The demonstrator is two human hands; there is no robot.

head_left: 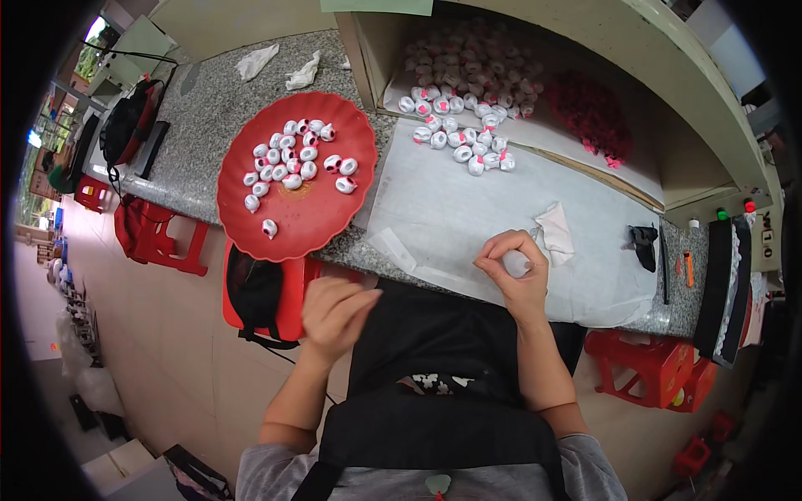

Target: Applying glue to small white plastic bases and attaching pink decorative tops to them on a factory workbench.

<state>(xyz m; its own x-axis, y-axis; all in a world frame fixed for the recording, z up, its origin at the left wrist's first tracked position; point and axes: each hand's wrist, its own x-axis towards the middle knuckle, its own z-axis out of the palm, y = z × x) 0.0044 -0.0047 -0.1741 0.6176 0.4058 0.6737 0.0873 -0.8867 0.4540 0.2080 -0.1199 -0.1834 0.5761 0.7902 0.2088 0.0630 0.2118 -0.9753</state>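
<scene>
Seemingly, the right hand (pixel 514 271) pinches a small white piece (pixel 515 264) in its fingers over the bench's (pixel 209 108) near edge; keep it steady there. The left hand (pixel 332 311), fingers loosely curled and empty, hovers below the red tray (pixel 309 221).

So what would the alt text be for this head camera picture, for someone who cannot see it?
A seated person's right hand pinches a small white piece over a white sheet on a granite counter, while the left hand hangs loosely curled. A red tray of small white-and-pink pieces sits to the left.
</scene>
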